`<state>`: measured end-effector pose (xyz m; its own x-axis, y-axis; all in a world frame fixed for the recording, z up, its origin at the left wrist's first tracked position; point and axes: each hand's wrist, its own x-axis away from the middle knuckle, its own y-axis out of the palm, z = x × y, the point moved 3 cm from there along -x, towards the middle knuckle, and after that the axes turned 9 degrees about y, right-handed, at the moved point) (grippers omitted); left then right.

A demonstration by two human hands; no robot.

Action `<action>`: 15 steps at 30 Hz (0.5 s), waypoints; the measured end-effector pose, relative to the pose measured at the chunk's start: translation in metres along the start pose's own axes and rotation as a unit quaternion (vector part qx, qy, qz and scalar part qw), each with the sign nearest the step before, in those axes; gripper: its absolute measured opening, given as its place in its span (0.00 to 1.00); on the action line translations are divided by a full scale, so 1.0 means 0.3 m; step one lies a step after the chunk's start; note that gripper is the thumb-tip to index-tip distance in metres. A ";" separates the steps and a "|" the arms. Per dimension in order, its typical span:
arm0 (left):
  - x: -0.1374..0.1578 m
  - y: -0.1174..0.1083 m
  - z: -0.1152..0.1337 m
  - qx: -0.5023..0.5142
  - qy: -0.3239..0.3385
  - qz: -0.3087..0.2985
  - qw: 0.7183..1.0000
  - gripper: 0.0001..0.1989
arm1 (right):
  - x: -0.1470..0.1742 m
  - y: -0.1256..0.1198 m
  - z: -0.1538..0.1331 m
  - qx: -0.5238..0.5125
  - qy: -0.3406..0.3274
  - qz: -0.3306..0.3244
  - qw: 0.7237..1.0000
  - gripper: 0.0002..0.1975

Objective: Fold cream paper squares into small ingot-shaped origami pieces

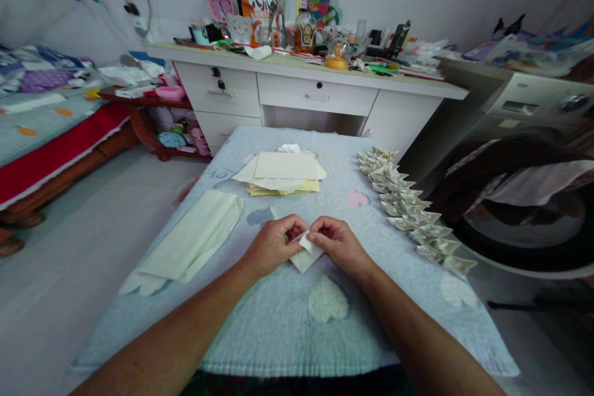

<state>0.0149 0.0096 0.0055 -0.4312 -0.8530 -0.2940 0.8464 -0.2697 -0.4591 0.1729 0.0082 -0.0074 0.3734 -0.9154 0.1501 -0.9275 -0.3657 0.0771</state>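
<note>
A pale blue quilted cloth (260, 340) patterned with hearts covers a work surface whose own top is hidden. Toward its left edge lies a folded bundle of pale greenish paper (190, 238), set at a slant. Near the far edge, cream sheets (285, 166) lie over yellow sheets (309, 186). Folded paper pieces (413, 218) with pointed tips form a close-set line down the right side.

Beyond, a white desk (408, 117) carries a glass jar (305, 34) and an orange-based ornament (337, 57) among clutter. A wooden side table (139, 112) at left bears a pink basin (170, 93).
</note>
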 end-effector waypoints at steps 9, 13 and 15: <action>-0.003 -0.001 0.023 0.185 0.009 -0.048 0.981 0.11 | 0.001 -0.014 0.001 0.012 -0.021 0.036 0.999 0.14; -0.007 0.006 0.006 0.210 -0.037 -0.041 0.976 0.13 | 0.001 -0.017 -0.009 0.036 -0.033 0.061 0.997 0.15; -0.009 0.010 -0.006 0.144 -0.048 -0.037 0.988 0.14 | 0.001 -0.017 -0.013 0.041 -0.037 0.065 0.996 0.15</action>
<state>0.0182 0.0118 0.0034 -0.4748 -0.8611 -0.1819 0.8737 -0.4362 -0.2154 0.1778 0.0103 -0.0040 0.2506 -0.9648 0.0801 -0.9673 -0.2528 -0.0192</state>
